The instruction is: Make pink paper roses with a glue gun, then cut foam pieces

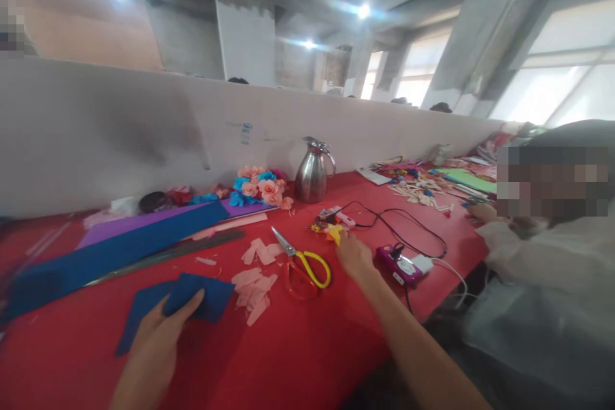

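Observation:
My left hand (156,339) pinches a folded piece of dark blue crepe paper (214,295) between thumb and fingers, over the table's near left side. Reaching forward, my right hand (354,255) has its fingers closed around a small yellow object (336,233); its kind is unclear. Beside that object are a pink-and-white tool (344,219) with a cord and a small cluttered heap. Between my hands lie large scissors (294,251) with one yellow and one red handle loop, blades partly spread. Cut pink paper pieces (254,288) are scattered left of the scissors.
Long blue paper (120,243) and a dark ruler-like strip (168,257) stretch across the left. Paper flowers (262,187) and a metal jug (313,173) stand by the partition. A purple power box (398,267) with cables sits right. A co-worker (548,282) is at the right edge.

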Tool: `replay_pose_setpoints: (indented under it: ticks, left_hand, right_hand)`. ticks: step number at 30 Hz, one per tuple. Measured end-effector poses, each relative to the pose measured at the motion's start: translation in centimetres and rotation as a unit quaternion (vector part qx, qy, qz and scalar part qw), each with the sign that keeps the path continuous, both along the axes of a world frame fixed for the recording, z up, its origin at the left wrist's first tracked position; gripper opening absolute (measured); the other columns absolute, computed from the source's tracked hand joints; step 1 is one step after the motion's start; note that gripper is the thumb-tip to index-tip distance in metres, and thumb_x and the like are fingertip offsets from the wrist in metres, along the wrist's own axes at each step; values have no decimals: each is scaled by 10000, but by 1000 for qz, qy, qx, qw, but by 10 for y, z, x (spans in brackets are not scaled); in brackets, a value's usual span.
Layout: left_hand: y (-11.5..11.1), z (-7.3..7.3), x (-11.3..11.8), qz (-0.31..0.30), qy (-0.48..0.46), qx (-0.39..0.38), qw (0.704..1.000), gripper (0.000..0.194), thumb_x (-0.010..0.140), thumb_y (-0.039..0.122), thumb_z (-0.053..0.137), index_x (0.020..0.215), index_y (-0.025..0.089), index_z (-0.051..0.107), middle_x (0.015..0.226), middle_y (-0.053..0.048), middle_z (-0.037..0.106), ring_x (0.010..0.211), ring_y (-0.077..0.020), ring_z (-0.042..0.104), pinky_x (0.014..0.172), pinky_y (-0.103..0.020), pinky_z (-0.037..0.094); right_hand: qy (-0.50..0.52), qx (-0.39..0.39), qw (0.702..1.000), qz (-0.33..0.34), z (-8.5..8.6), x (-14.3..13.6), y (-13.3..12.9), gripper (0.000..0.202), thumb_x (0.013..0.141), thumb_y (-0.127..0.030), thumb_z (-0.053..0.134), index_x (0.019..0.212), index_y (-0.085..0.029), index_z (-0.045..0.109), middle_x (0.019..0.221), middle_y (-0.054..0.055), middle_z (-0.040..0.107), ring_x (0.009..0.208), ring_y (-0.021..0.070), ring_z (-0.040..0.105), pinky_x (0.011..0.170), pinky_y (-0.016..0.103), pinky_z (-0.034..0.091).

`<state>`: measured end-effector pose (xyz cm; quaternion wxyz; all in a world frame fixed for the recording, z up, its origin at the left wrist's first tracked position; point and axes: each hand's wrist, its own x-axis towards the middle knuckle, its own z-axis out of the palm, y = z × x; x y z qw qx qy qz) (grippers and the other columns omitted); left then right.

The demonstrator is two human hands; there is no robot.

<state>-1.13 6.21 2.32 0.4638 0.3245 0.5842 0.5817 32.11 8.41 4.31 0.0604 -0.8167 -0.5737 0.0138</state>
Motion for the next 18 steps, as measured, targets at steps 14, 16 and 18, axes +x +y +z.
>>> replay_pose_setpoints:
  ticks: [14,16,18]
  left_hand:
    - [-12,6,6,24,-51,-31,998,484,576,232,796,1033,200,639,897,-28,710,747,-151,660,673,-247,525]
    - [-12,7,8,-6,-52,-24,998,464,575,243,794,1012,182,651,868,-38,712,744,-166,661,672,-261,526]
    - [-11,6,9,-27,-52,-15,998,462,580,241,785,1017,173,654,863,-42,713,758,-172,661,685,-264,523]
  right_hand:
    - [18,-52,976,209,0,-82,-16,294,867,-103,367,1006,-171,617,952,136,673,831,238,658,642,294,431]
    - [9,-41,972,229,5,-85,-8,293,868,-98,374,1009,-161,623,929,140,675,821,239,653,641,295,431]
    - [9,-10,966,260,11,-94,5,304,860,-78,377,1006,-157,631,930,136,673,831,235,639,653,296,429]
